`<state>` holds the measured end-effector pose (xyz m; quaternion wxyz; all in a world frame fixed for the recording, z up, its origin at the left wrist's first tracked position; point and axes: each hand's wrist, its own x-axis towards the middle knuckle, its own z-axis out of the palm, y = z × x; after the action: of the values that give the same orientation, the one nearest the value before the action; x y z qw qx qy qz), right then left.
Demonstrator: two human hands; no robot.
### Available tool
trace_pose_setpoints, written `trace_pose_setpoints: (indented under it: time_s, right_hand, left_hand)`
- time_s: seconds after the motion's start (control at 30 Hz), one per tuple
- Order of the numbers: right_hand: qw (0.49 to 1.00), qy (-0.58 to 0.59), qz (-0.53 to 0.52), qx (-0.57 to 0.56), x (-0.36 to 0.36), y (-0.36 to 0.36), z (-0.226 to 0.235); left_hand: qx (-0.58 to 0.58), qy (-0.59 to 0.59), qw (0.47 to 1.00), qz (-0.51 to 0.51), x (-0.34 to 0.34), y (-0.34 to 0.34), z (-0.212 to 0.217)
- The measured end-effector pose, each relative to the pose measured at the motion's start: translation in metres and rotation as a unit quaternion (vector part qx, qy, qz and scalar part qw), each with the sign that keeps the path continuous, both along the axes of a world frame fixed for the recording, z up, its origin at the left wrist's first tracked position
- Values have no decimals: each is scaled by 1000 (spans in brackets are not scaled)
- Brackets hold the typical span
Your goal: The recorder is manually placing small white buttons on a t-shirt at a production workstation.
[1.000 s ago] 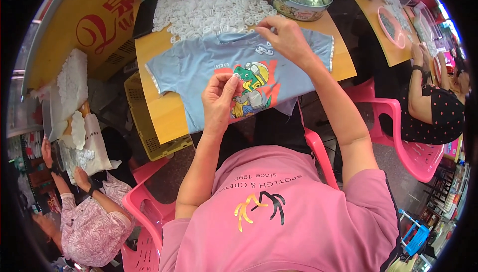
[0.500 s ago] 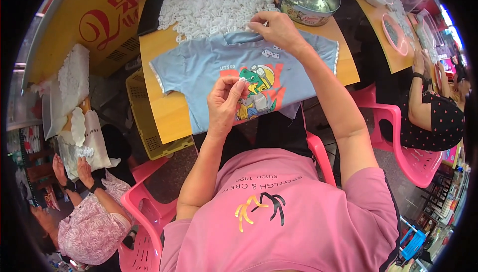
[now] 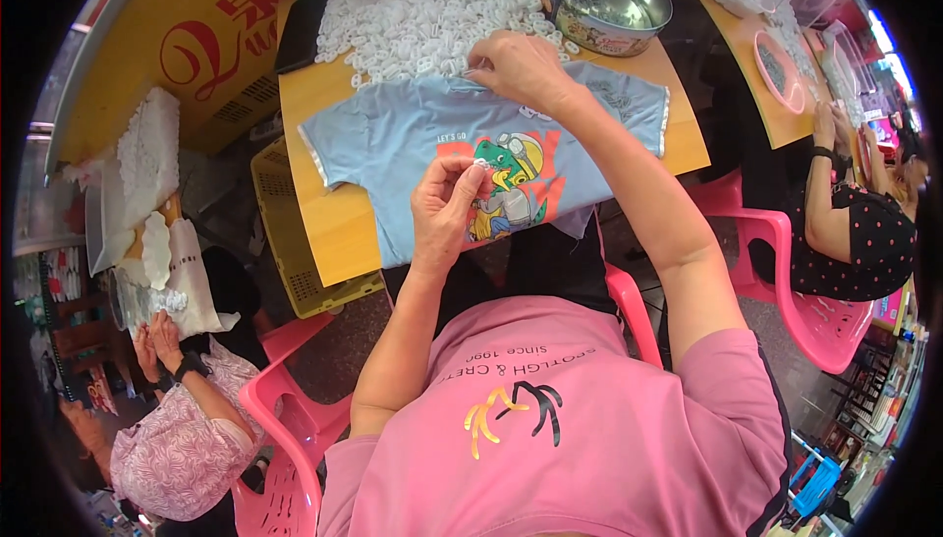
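My left hand (image 3: pixel 444 203) is raised over the light blue T-shirt (image 3: pixel 393 144), pinching a small white plastic piece (image 3: pixel 481 165) between thumb and fingers. Near the shirt's collar, my right hand (image 3: pixel 518 67) reaches to the front edge of a heap of small white slotted plastic pieces (image 3: pixel 422 26). Its fingers are bent together; whatever lies between their tips is too small to make out. The shirt is spread on the table with a cartoon dinosaur print (image 3: pixel 516 169) facing up. My right wrist partly covers a few white pieces lying on the shirt.
A round metal tin (image 3: pixel 601 38) holding small metallic bits stands right of the heap. A black flat object (image 3: pixel 302 31) lies at the table's (image 3: pixel 324 237) left edge. Co-workers sit at both sides, one with hands (image 3: pixel 162 342) together. Pink chairs (image 3: pixel 786 262) and a yellow crate (image 3: pixel 295 242) stand nearby.
My right hand has shifted left and slightly down along the heap's edge, partly covering the loose pieces on the shirt. My left hand keeps its pinch. The left co-worker's hands have come together.
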<state>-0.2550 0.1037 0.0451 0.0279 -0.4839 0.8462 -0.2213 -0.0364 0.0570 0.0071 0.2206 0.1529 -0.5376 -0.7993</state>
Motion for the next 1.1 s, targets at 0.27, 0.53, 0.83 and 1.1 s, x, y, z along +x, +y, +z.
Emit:
trace_pose_setpoints:
  time_s: [0.27,0.53,0.83,1.1]
  right_hand:
    - [997,-17,-22,-67,-4,-3,-8]
    - [833,-502,-31,-232,-2,24,15]
    - [676,-696,-35,-238,50,66,28]
    - [669,-706,-34,-228,75,74,30]
  left_hand:
    - [-6,-1,1000,-3,1,-1,-2]
    - [31,2,999,11,-2,-1,-1]
    - [36,90,995,17,-9,2,35]
    - [-2,100,995,20,-13,3,46]
